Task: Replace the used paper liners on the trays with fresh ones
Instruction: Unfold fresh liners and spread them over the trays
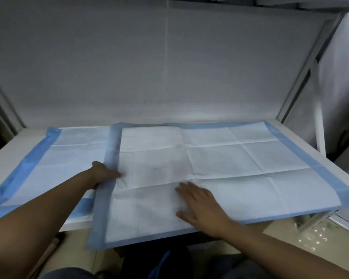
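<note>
Body in view: two forearms and two hands, plus part of the lap. Both forearms are bare from the frame edge to the wrist; no sleeve edge shows. The left hand [104,174] enters from 8 o'clock and the right hand [199,206] from 4 o'clock. Both hands are bare: no gloves, rings, watch or wristband can be seen. At 6 o'clock, dark garments [69,273] cover the lap; the colour reads as dark grey or navy. A bright blue strip [161,262] hangs over the dark fabric at 6 o'clock; what it is cannot be told.
</note>
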`<state>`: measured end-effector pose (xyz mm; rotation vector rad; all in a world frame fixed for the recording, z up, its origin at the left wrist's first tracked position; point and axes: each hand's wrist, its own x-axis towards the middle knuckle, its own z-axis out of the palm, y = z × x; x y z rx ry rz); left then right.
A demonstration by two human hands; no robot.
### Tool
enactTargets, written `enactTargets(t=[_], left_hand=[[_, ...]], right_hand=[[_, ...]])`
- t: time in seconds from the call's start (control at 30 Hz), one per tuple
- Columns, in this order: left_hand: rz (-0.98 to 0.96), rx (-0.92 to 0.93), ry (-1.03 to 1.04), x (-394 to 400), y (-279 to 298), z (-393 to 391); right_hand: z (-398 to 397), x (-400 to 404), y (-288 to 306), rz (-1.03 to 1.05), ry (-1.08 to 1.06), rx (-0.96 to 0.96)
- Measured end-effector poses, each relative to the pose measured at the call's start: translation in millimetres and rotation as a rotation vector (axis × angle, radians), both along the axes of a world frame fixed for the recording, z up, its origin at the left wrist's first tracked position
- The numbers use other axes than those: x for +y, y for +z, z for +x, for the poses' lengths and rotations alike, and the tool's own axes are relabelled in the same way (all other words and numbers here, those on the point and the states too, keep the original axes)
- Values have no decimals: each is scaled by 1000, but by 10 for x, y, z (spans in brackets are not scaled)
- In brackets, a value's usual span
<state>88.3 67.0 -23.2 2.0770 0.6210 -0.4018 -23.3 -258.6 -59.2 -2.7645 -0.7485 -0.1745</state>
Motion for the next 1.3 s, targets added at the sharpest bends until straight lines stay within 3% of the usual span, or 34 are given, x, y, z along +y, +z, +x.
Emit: enactTargets(t=[0.1,0.2,0.37,0.5,0.63,0.73,0.8,0.9,1.1,1.2,1.3], left_hand=[[-39,111,-77,49,14,-99],[-3,196,-107,89,59,-228],[77,20,-52,169,24,-264],[389,-76,-154,210,60,-285],[792,-33,-296,55,171,-366],[1007,-90,-296,-147,237,-359],[1064,-163,-341,-289,282,-285],[998,-224,-496,-581,367,-120],[868,-288,-704,-1482,466,150],[866,-310,-814,-1906,449,158],[846,-321,-909,-2219,389,97]], right_hand=[[129,-62,-53,-159,-106,345],[132,-40,-106,-196,-117,393],[133,-126,-119,-268,-177,360],[158,-258,-104,-329,-228,354],[148,-364,-33,-235,-369,352],[124,-492,10,6,-565,251],[106,-614,18,364,-780,211],[89,-849,2,769,-1056,173],[25,-1242,-26,1194,-1618,147],[-2,-1310,-89,1484,-1743,222],[-19,-1243,-203,1926,-1714,259]])
